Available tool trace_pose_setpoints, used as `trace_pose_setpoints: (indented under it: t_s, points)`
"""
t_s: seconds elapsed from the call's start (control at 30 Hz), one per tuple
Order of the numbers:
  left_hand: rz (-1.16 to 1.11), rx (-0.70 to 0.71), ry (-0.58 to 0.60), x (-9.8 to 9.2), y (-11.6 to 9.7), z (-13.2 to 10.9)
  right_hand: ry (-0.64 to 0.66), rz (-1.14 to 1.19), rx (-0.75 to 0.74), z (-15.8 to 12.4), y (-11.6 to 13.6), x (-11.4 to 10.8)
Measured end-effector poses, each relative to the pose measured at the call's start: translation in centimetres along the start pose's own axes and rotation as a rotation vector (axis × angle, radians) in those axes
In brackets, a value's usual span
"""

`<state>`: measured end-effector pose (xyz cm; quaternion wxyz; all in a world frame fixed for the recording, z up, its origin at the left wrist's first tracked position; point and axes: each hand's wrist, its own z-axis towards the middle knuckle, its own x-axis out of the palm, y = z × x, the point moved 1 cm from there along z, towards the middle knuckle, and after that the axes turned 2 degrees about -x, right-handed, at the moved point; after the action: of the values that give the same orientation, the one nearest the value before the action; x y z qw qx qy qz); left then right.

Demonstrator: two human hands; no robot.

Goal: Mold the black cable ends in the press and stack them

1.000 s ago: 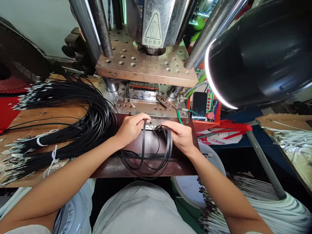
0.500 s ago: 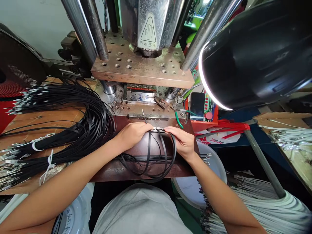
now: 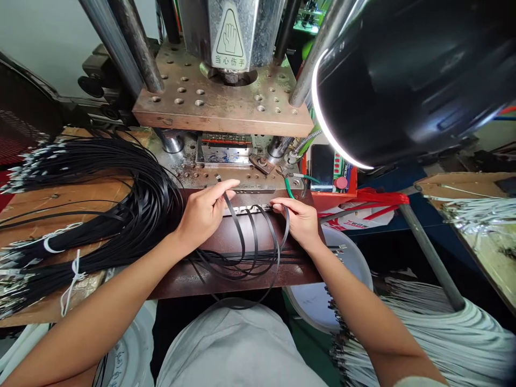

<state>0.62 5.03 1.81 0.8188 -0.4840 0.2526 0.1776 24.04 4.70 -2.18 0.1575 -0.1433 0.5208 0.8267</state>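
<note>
Seating flat black cable (image 3: 236, 223) ends in the press die (image 3: 245, 210), it looks like. Right hand (image 3: 298, 223) is pinching a strand at the die, left hand (image 3: 203, 212) is open just beside it, loops lying near on the worktop (image 3: 173, 280). Next calls for pressing ends flush.

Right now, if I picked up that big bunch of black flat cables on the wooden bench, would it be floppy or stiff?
The bundle of black flat cables would probably flop, because its strands droop in long, loose curves. Together they may feel fairly heavy, since there are so many. The strands might slip apart, though the white tie could hold that end together.
</note>
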Motion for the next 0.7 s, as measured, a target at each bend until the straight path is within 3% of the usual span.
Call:
trace_pose_setpoints:
  t_s: [0.2,0.37,0.53,0.6,0.7]
  points:
    - [-0.022,0.026,0.064,0.8,0.6,-0.4,0.076,-0.029,-0.098,1.0,-0.5,0.2]
    - [-0.001,-0.038,0.141,1.7,1.6,-1.2,0.235,-0.057,-0.262,1.8,-0.9,-0.3]
    - [0.082,0.003,0.119,2.0,1.6,-1.5,0.385,-0.116,-0.399,2.1,-1.1,-0.7]
    - [0.076,0.032,0.101,2.1,1.6,-1.5,0.396,-0.179,-0.463,2.0,-1.1,-0.8]
    - [0.065,0.045,0.107,2.1,1.7,-1.5,0.304,-0.305,-0.459,1.5,-1.3,-1.2]
